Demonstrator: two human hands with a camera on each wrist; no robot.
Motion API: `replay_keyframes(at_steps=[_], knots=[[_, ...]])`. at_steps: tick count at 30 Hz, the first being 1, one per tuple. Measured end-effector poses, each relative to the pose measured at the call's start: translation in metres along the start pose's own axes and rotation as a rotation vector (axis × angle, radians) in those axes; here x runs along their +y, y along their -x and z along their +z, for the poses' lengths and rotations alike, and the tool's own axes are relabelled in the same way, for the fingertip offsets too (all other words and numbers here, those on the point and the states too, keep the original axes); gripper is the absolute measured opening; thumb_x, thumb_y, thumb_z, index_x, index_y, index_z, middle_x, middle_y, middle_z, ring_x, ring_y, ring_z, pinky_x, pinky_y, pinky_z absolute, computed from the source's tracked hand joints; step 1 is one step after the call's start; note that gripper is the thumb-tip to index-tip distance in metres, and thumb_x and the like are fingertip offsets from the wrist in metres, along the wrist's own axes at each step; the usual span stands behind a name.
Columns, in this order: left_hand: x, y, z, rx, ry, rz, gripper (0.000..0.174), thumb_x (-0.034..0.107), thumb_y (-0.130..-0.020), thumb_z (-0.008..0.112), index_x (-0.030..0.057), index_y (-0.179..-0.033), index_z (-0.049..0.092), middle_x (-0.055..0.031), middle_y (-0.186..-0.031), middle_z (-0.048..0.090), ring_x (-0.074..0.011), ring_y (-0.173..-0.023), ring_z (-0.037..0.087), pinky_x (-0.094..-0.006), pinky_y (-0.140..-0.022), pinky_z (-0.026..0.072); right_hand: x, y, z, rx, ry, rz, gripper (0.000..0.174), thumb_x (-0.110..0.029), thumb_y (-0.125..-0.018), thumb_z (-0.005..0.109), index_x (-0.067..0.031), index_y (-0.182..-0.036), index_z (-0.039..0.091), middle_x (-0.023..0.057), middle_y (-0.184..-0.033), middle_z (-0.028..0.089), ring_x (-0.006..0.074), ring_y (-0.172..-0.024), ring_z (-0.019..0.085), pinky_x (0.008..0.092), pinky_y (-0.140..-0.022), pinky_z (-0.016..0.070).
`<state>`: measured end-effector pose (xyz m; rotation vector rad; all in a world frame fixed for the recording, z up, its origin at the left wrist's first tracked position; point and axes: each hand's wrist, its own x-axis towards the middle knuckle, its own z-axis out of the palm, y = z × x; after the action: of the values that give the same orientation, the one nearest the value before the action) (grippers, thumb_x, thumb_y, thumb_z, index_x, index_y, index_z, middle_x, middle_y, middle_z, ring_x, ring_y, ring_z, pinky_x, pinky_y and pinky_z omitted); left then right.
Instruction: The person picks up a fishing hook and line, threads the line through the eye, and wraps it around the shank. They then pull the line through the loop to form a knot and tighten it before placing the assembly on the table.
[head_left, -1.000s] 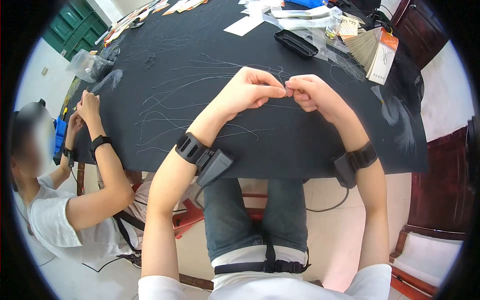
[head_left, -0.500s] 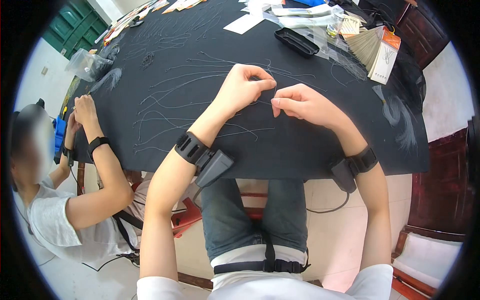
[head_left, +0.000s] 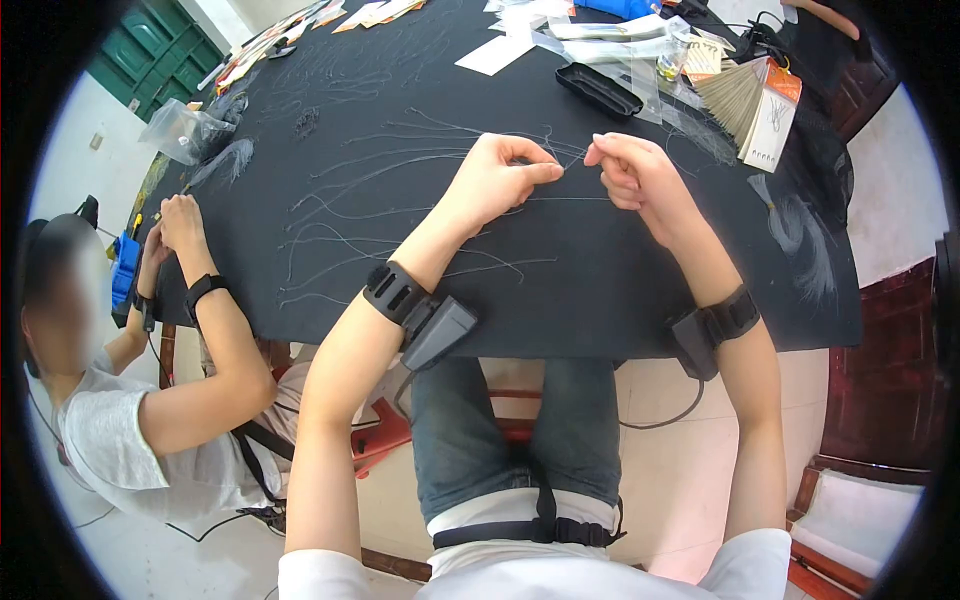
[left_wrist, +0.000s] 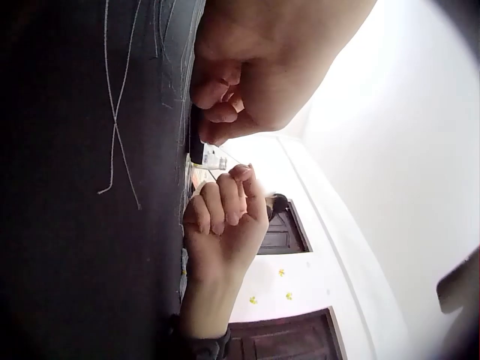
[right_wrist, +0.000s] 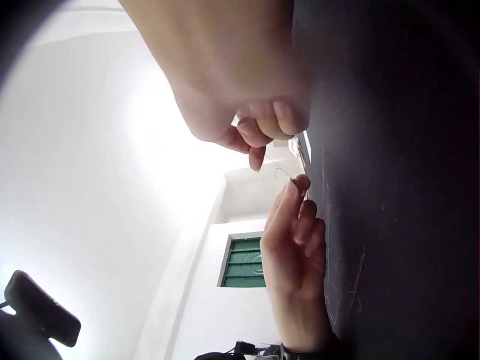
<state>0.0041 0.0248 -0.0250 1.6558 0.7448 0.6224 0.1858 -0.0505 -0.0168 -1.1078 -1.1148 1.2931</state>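
Observation:
Thumb and forefinger of my left hand pinch a thin fishing line above the black-covered table. My right hand is raised a short way to the right, its fingers curled in and its thumb and forefinger gripping the line. Between the two hands the line runs taut in the right wrist view, with a small bent piece beside it near the left fingertips. Several grey cord lengths lie spread on the table, left of and beneath my left hand.
A black open case, clear plastic packets and a fanned stack of cards lie at the back right. Bundled pale strands rest near the right edge. At the left, another person works beside a clear plastic tub.
My hands were together a second ago, then the right dropped lower with its fingers looser. Now it has risen and moved right, apart from the left, its fingers curled.

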Motion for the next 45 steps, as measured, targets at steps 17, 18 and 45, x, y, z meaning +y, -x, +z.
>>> replay_keyframes(at_steps=[17,18,45], knots=[[-0.001,-0.002,0.0,-0.009,-0.081,-0.054,0.015,0.015,-0.081,0.064,0.0009,-0.086,0.066,0.0028,-0.057,0.052,-0.0027,-0.047,0.041,-0.0169,-0.042,0.0288,0.002,-0.008,-0.02,0.166,-0.333,-0.108,0.025,-0.021,-0.092,0.043,0.0018,-0.093,0.052,-0.0075,-0.048,0.025,0.002,-0.039,0.023,0.019,-0.037,0.0197],[-0.001,-0.002,-0.001,-0.006,-0.076,-0.056,0.015,0.015,-0.081,0.064,0.0011,-0.086,0.066,0.0027,-0.057,0.052,-0.0027,-0.047,0.041,-0.017,-0.042,0.0289,0.002,-0.008,-0.022,0.17,-0.35,-0.111,0.025,-0.021,-0.092,0.043,0.0018,-0.093,0.052,-0.0073,-0.048,0.025,0.0021,-0.039,0.023,0.019,-0.037,0.0199],[-0.004,-0.005,-0.057,-0.467,-0.066,-0.247,0.012,0.009,-0.077,0.067,-0.0004,-0.083,0.067,-0.0061,-0.073,0.065,-0.0022,-0.045,0.041,-0.0154,-0.039,0.0312,0.014,-0.02,-0.06,0.411,-0.57,-0.182,0.017,-0.016,-0.084,0.043,-0.0014,-0.076,0.047,-0.0048,-0.047,0.024,0.0057,-0.036,0.023,0.022,-0.037,0.0211]])
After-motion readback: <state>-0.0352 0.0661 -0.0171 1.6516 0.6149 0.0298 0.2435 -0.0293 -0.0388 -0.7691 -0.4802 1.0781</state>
